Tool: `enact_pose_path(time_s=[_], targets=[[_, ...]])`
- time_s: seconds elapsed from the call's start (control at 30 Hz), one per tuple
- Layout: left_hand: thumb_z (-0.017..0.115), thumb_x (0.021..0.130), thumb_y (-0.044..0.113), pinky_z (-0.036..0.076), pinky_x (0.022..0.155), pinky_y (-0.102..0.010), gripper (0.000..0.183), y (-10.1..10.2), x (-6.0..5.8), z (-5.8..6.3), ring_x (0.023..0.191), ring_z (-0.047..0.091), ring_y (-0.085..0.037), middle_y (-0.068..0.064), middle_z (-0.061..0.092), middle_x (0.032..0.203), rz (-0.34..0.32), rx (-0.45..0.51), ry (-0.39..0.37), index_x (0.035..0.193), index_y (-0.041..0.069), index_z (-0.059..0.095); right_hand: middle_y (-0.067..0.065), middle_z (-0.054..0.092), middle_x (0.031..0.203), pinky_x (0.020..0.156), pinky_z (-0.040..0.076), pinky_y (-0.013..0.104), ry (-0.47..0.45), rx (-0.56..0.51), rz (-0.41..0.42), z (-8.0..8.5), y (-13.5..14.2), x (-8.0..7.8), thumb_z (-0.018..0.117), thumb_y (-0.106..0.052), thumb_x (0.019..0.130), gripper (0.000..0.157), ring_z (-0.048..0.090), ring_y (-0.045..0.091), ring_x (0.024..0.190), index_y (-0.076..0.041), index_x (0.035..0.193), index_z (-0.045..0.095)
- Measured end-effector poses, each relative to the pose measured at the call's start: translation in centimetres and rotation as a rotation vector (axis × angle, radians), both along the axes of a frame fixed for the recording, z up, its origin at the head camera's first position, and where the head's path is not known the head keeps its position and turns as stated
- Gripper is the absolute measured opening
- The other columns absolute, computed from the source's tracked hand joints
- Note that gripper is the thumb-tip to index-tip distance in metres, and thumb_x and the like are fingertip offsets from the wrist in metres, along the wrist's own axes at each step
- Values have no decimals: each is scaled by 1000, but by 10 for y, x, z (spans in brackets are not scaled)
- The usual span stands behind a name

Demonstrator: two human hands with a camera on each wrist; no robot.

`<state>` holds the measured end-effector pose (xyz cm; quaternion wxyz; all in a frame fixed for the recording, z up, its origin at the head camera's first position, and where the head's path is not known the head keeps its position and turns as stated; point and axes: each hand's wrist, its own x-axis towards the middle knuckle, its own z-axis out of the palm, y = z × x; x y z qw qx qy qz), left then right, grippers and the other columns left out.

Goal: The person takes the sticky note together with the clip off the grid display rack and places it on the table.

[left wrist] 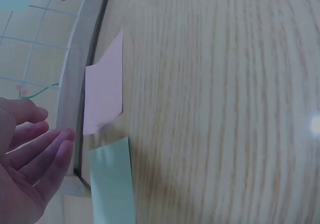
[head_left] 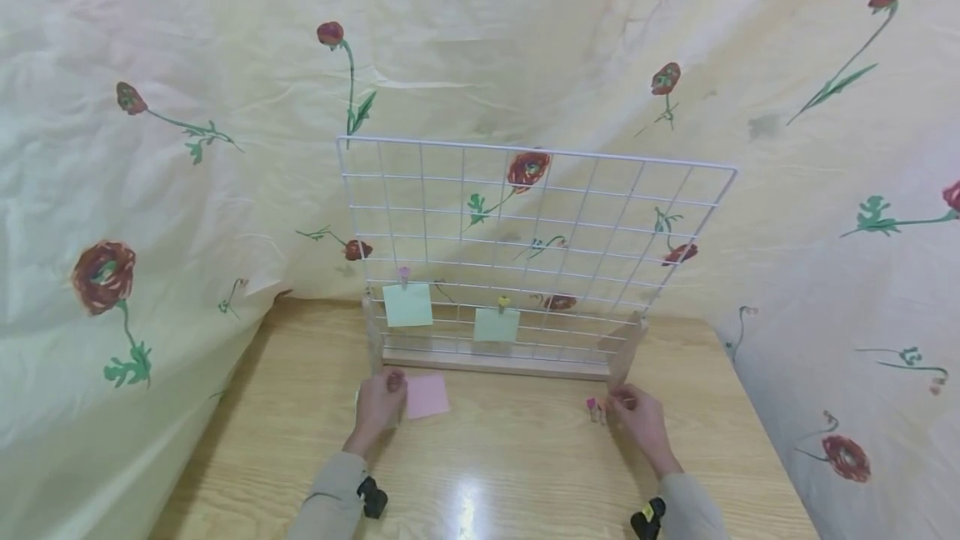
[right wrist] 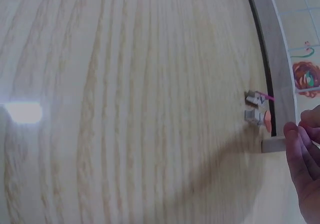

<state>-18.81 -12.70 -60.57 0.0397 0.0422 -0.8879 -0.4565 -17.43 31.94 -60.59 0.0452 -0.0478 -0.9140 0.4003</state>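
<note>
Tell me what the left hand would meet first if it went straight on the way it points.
Probably the wooden base bar, though depth is unclear and the nearby pink note could come first.

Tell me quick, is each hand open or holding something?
Left hand: open, nothing seen in it.
Right hand: looks pinched, can't tell if it's holding anything.
</note>
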Motion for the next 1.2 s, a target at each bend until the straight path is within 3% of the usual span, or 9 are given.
enact_pose_path(time_s=[0.13, 0.33, 0.47, 0.7, 0.9, 1.03, 1.13, 1.2], targets=[[66, 87, 2, 57, 78, -40, 21, 1, -2, 3, 92, 67, -30, -16, 69, 98, -45, 31, 26, 107, -4, 65, 23, 66, 96, 67, 57, 33, 60, -14, 32, 4, -5, -1, 66, -1, 88, 15, 65, 35, 85, 8, 101, 64], [67, 87, 3, 56, 77, -39, 20, 5, -5, 6, 90, 66, -28, -13, 68, 98, -62, 61, 51, 106, -2, 66, 19, 68, 92, 67, 57, 32, 118, -4, 53, 9, -13, -5, 66, 1, 87, 13, 65, 32, 83, 7, 99, 66], [67, 86, 1, 57, 78, -38, 20, 7, -9, 8, 92, 66, -29, -14, 68, 99, -74, 89, 66, 106, 0, 66, 21, 68, 94, 67, 57, 32, 102, -33, 54, 13, -20, -7, 66, 1, 88, 16, 65, 32, 83, 7, 102, 65], [65, 85, -3, 57, 79, -38, 22, 13, -14, 12, 92, 66, -31, -16, 68, 99, -131, 164, 116, 107, -3, 64, 21, 68, 92, 60, 53, 22, 44, -115, 49, 17, -32, -9, 62, 0, 90, 17, 67, 33, 80, 8, 105, 63], [66, 84, -3, 57, 79, -37, 21, 18, -22, 16, 89, 67, -30, -15, 69, 95, -147, 138, 185, 104, -4, 66, 20, 67, 92, 58, 54, 24, 61, -136, 54, 19, -41, -14, 63, -1, 91, 17, 66, 36, 74, 6, 106, 64], [65, 83, -5, 57, 79, -37, 24, 23, -25, 20, 90, 67, -31, -16, 69, 97, -157, 128, 189, 106, -5, 65, 19, 67, 93, 57, 57, 36, 85, -164, 66, 24, -47, -18, 65, -2, 91, 17, 65, 37, 73, 5, 105, 65], [65, 83, -5, 57, 79, -38, 26, 26, -27, 22, 90, 67, -31, -17, 69, 99, -172, 131, 179, 109, -6, 64, 19, 67, 96, 56, 57, 36, 124, -169, 84, 29, -53, -22, 65, -3, 90, 16, 65, 33, 76, 4, 104, 66], [65, 84, -4, 56, 80, -38, 27, 27, -28, 24, 91, 67, -31, -17, 69, 100, -181, 143, 169, 111, -6, 63, 19, 67, 97, 53, 55, 30, 157, -167, 97, 33, -57, -24, 66, -3, 89, 15, 65, 29, 77, 4, 103, 66]])
